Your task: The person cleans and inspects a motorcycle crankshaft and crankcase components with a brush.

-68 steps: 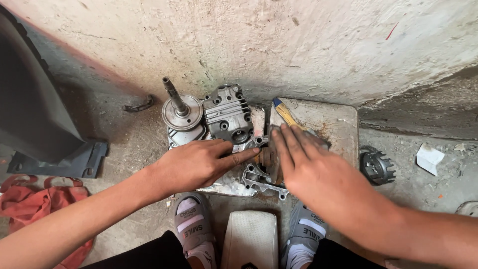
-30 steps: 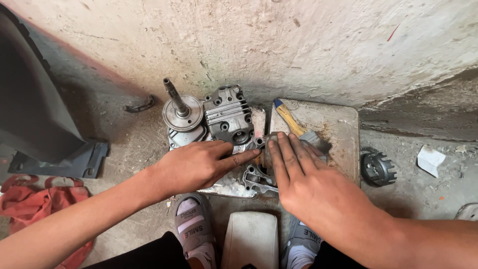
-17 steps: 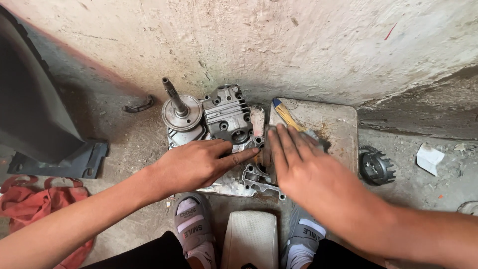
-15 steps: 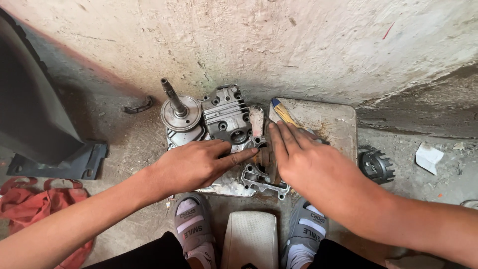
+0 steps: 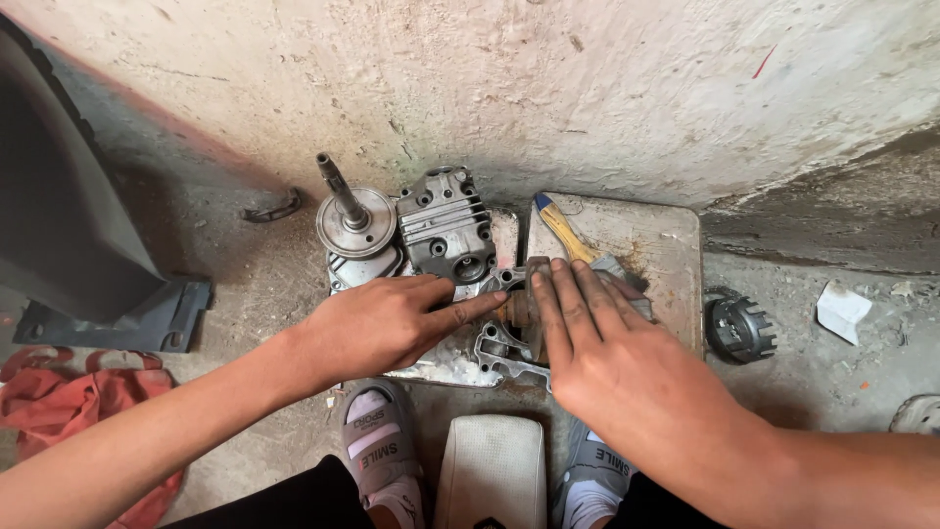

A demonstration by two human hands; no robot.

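Note:
My left hand [image 5: 384,323] lies flat on a grey metal engine casing [image 5: 494,345] on the ground, its index finger stretched toward a small brownish round part [image 5: 517,306]. My right hand [image 5: 605,345] rests over the right side of that part, fingers straight and pressed against it. Just behind stand a finned cylinder head [image 5: 444,223] and a crankshaft [image 5: 351,216] with its shaft pointing up. A paintbrush with a yellow and blue handle [image 5: 566,233] lies under my right fingertips.
A rusty flat metal plate [image 5: 658,257] lies under the brush. A dark toothed round part [image 5: 740,329] sits to the right, with white paper [image 5: 842,310] beyond. A red cloth [image 5: 70,409] and dark plastic panel [image 5: 69,245] are on the left. A rough wall [image 5: 548,88] stands behind.
My right hand has shifted slightly back and forth over the small part. My left hand has stayed in place on the casing.

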